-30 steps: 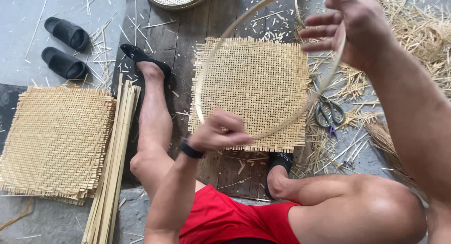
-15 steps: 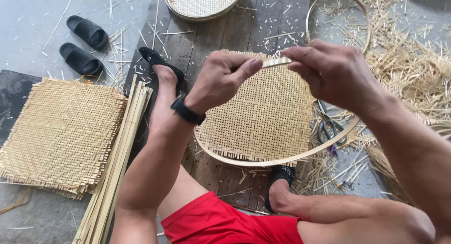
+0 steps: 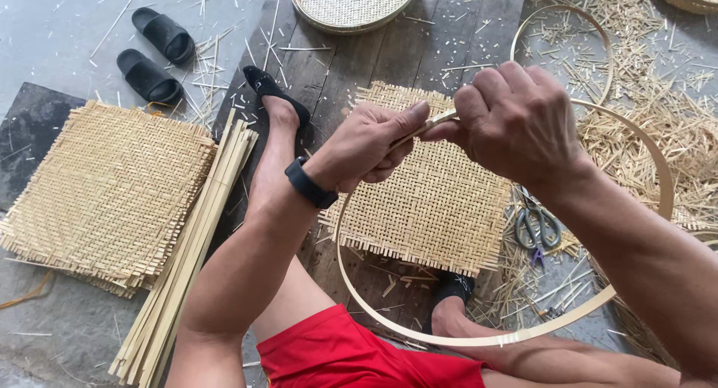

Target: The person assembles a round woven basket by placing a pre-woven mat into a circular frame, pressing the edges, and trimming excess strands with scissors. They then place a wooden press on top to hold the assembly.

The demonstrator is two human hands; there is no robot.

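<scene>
Both hands pinch the far arc of a thin bamboo hoop [image 3: 493,342]: left hand [image 3: 370,145] and right hand [image 3: 516,119] closed on the strip, thumbs almost meeting. Below the grip lies a square woven mat [image 3: 430,208] on the plank floor; scissors [image 3: 537,227] sit just right of it.

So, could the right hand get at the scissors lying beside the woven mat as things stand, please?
Probably yes, once it lets go: the right hand is pinching the bamboo hoop, but the scissors lie uncovered just below its wrist, inside the hoop.
</scene>
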